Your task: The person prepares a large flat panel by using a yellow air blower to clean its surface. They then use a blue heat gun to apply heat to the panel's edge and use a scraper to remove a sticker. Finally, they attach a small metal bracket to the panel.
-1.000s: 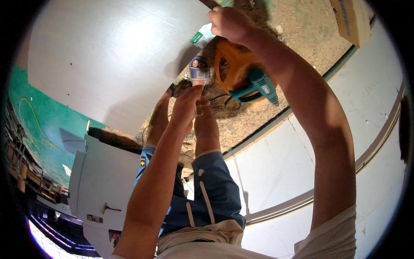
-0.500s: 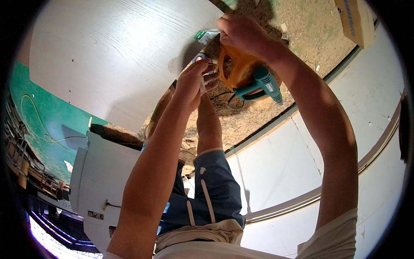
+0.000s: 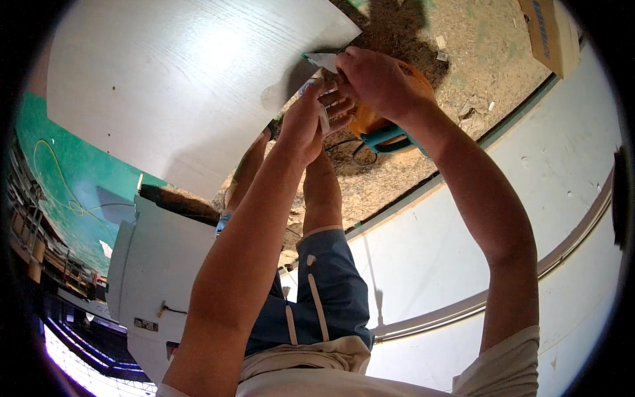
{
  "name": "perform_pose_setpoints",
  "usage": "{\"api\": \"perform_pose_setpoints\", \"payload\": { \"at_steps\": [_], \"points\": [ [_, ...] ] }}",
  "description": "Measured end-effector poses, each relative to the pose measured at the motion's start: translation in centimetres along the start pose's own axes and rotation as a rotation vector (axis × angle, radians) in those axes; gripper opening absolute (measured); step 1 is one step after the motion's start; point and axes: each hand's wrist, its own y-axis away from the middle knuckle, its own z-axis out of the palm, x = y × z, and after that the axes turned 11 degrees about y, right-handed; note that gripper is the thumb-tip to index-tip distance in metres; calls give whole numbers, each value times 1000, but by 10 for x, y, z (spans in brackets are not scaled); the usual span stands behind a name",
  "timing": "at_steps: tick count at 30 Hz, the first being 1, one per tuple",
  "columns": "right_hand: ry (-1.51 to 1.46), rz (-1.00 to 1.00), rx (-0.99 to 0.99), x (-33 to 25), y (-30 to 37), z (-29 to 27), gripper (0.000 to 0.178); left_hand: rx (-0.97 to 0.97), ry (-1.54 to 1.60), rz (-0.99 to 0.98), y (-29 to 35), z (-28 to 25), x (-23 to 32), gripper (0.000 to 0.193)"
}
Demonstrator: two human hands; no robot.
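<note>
My right hand (image 3: pixel 376 81) is closed on a small white and green plastic packet (image 3: pixel 323 61). It holds the packet by one end near the corner of a pale wood-grained board (image 3: pixel 159 86). Just below and to the left, my left hand (image 3: pixel 309 120) has its fingers loosely curled, with a small whitish piece (image 3: pixel 324 120) against the palm. I cannot make out its kind. Under my right hand stands an orange stool or tub (image 3: pixel 417 78), and on it lies a teal heat-gun-like power tool (image 3: pixel 383 139), partly hidden by my right wrist.
Sawdust and scraps cover the floor (image 3: pixel 476 79). A cardboard box (image 3: pixel 552 33) sits at the far right. White panels (image 3: pixel 436 245) lie to the right. A grey machine cabinet (image 3: pixel 165 264) is at the lower left, with a yellow cable (image 3: pixel 49 165) on green floor beyond.
My right hand has come down and slightly right with the packet, now covering more of the power tool. My left hand has shifted slightly right and up, toward it.
</note>
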Motion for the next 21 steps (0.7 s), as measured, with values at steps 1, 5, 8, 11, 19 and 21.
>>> {"api": "perform_pose_setpoints", "payload": {
  "at_steps": [1,5,8,11,19,21],
  "points": [
    [0,5,0,-3,2,0,31,-6,19,8,0,1,-1,42],
    [-65,61,-145,-23,5,-12,36,57,75,43,-10,-4,0,45],
    [-123,34,-156,-35,11,-13,34,32,189,43,-20,-12,1,46],
    [-188,20,-119,-53,26,-14,28,30,307,12,-24,-21,0,46],
    [-493,36,145,-103,70,-42,26,15,183,-58,15,-38,-24,51],
    [-560,90,256,-120,77,-46,23,-36,584,-125,23,-55,-34,56]
  ]
}}
